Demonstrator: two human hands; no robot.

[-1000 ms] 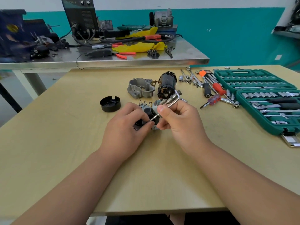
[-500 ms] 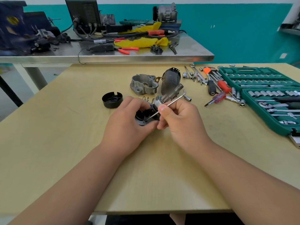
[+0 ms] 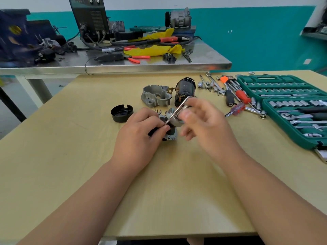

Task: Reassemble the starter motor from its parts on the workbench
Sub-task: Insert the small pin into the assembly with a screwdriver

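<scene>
— Where is the piece being worked on?
— On the bench (image 3: 70,156), just in front of the black motor body (image 3: 184,90): a small dark starter part (image 3: 170,134), with the left hand (image 3: 139,138) fingers curled round it.
— And the right hand (image 3: 205,124)?
— Pinching an L-shaped hex key (image 3: 174,113) (blurred), tip at that part. The grey housing (image 3: 155,97) lies just left of the motor body.

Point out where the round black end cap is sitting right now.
In the head view, the black end cap sits on the wooden workbench, left of centre, just left of the left hand and in front of the grey cast housing.
</scene>
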